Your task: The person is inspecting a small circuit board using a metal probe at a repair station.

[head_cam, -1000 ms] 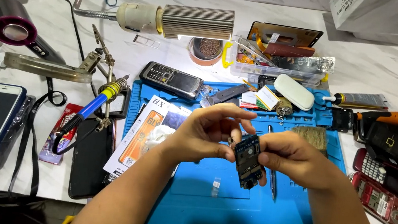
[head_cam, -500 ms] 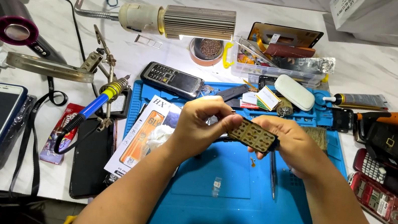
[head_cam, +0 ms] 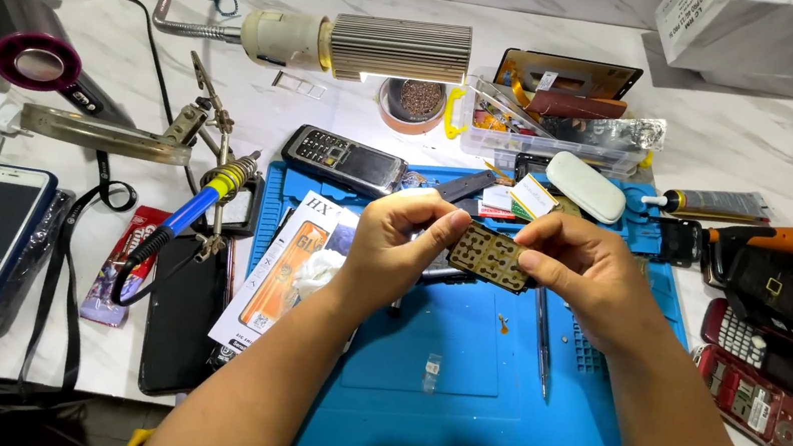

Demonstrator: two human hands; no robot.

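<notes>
Blue work mat (head_cam: 455, 402) spread across a white marble bench (head_cam: 729, 143), phones and tools all around. Above the mat's middle, 2 hands: left hand (head_cam: 394, 243) and right hand (head_cam: 582, 271), each pinching one end of a small dark keypad board (head_cam: 490, 257) dotted with gold contacts, held level between fingertips. Tweezers (head_cam: 541, 340) lying just below.
</notes>
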